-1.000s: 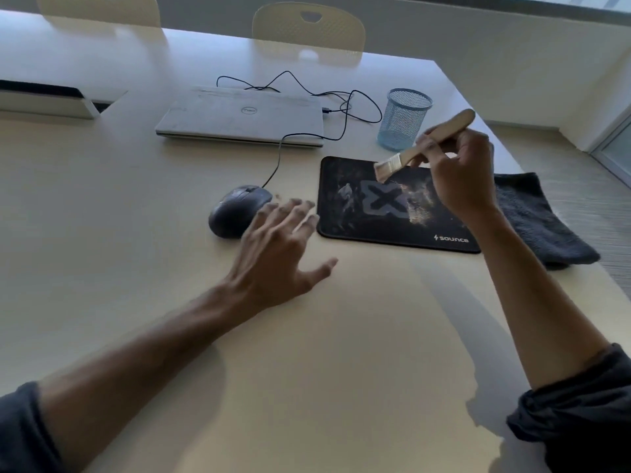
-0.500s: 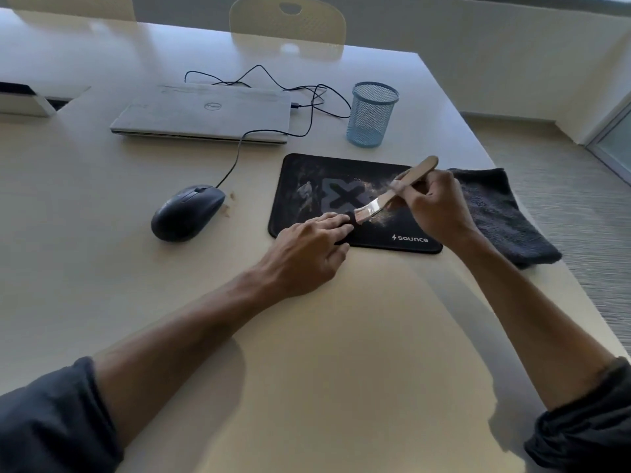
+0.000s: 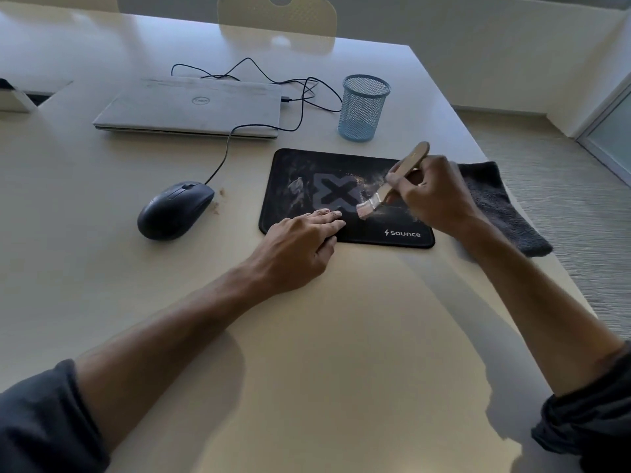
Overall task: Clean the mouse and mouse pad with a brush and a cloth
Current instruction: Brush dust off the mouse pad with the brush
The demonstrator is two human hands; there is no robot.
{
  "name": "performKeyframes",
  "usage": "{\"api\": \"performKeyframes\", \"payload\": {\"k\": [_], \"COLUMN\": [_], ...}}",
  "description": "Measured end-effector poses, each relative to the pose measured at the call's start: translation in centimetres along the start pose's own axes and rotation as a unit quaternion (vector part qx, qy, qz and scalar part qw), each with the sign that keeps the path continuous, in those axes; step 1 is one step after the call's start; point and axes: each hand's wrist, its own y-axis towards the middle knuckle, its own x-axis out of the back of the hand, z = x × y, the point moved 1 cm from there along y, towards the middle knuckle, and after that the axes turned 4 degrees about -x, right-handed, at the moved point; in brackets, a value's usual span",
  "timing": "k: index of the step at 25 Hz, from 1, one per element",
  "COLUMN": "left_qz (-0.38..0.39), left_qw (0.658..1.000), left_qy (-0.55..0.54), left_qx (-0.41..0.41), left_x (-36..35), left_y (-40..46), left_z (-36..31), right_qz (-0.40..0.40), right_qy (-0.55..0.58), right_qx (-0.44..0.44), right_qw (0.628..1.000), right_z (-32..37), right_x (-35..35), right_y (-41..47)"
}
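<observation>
The pale worktop [image 3: 341, 336] carries everything. Largest of the task's things is the black mouse pad [image 3: 307, 165], lying flat near the right edge, dusted with pale grit around its X print. It looks thin, limp and light, likely to slide or buckle under a stroke, so it is best pinned flat rather than lifted. The left hand [image 3: 300, 247] does this: its fingers [image 3: 327, 216] lie straight and together, pressing the pad's near edge.

The dark cloth [image 3: 502, 206] lies crumpled just right of the pad, partly off the worktop's edge; soft and floppy, it can be bunched anywhere.

The wired black mouse [image 3: 174, 209] sits left of the pad, well apart from both hands. Hard, smooth and light, it is best held by its sides, mindful of the cable.

Smallest is the wooden brush [image 3: 392, 180], stiff-handled and soft-bristled. The right hand [image 3: 433, 196] pinches its handle mid-length, fingers clamped round it, bristles touching the pad.
</observation>
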Motion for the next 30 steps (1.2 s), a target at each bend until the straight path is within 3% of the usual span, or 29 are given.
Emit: {"api": "performKeyframes", "payload": {"k": [4, 9, 13, 15, 17, 19, 24, 26, 28, 30], "left_qz": [0.007, 0.006, 0.0, 0.0, -0.003, -0.008, -0.006, -0.006, -0.007, -0.008], "left_qw": [1.0, 1.0, 1.0, 1.0, 1.0, 1.0, 1.0, 1.0, 1.0, 1.0], "left_qy": [0.002, 0.006, 0.01, 0.011, 0.015, 0.014, 0.014, 0.018, 0.019, 0.014], "left_qx": [-0.001, -0.001, -0.002, -0.003, -0.006, -0.008, -0.012, -0.013, -0.013, -0.013], "left_x": [-0.1, -0.1, -0.1, 0.0, 0.0, -0.1, -0.1, -0.1, -0.1, -0.2], "left_y": [0.1, 0.1, 0.2, 0.2, 0.2, 0.1, 0.2, 0.2, 0.1, 0.1], "left_z": [0.0, 0.0, 0.0, 0.0, 0.0, 0.1, 0.1, 0.1, 0.2, 0.2], "right_qz": [-0.075, -0.029, -0.068, -0.104, -0.048, 0.019, -0.013, -0.031, -0.044, 0.007], "right_qy": [-0.224, -0.086, -0.196, -0.156, -0.041, -0.009, -0.225, -0.244, -0.149, -0.042], "right_qx": [-0.042, -0.033, -0.056, -0.038, 0.004, 0.032, -0.042, -0.047, -0.02, -0.005], "right_qw": [0.971, 0.995, 0.977, 0.981, 0.998, 0.999, 0.973, 0.968, 0.988, 0.999], "right_z": [-2.8, -1.8, -3.0, -1.7, 0.9, 2.3, -0.3, 0.0, 1.6, 2.7], "right_x": [4.0, 2.8, 4.1, 3.6, 1.4, -0.9, 1.7, 2.3, 1.2, -0.2], "right_y": [0.0, 0.5, 1.3, 2.0, 2.2, 1.9, 3.3, 4.3, 4.8, 4.7]}}
